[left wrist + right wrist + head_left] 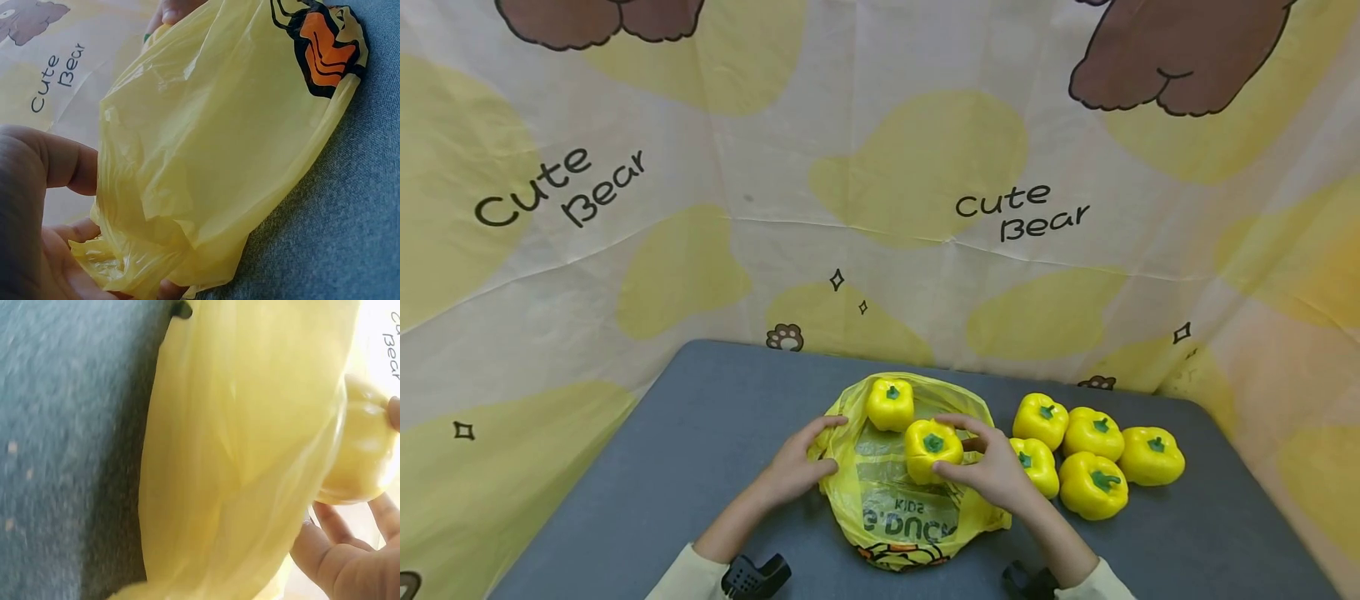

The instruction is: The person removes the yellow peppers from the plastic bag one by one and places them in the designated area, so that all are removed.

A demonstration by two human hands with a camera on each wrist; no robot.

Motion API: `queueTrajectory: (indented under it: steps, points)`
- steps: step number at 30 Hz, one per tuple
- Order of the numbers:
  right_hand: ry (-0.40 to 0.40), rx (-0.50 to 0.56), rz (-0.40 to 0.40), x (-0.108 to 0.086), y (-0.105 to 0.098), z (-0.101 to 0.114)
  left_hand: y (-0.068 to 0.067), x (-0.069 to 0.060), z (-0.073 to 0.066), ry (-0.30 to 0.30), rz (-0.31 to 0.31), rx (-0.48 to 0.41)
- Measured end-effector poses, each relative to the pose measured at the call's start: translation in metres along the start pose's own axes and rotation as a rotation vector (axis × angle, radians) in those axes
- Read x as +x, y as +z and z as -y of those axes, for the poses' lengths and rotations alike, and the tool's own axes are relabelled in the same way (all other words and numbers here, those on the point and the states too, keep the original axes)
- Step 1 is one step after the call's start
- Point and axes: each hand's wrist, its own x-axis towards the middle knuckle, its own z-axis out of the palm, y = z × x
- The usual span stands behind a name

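Observation:
A yellow plastic bag stands with its mouth open on the table. Inside it, toward the back, lies one yellow bell pepper. My right hand grips a second yellow bell pepper with thumb and fingers, over the bag's mouth. In the right wrist view, the bag's wall partly hides this held pepper. My left hand holds the bag's left rim; the left wrist view shows gathered plastic between its thumb and fingers.
Several yellow bell peppers with green stems sit in a cluster right of the bag, one partly behind my right hand. The blue-grey table meets a printed cloth backdrop at its far edge.

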Motion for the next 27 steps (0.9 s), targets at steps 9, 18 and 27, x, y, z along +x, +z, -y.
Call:
queueTrajectory:
  steps: [9, 18, 27]
  points:
    - [0.011, -0.016, 0.03, -0.002, -0.01, -0.002, -0.001, -0.001, -0.002, 0.018, 0.021, -0.013]
    - [0.013, -0.041, -0.001, -0.006, -0.022, 0.0, -0.001, -0.001, -0.002, 0.027, 0.017, -0.019]
    - [-0.043, -0.055, -0.031, -0.009, -0.032, -0.002, 0.0, 0.0, -0.001, -0.001, 0.004, -0.004]
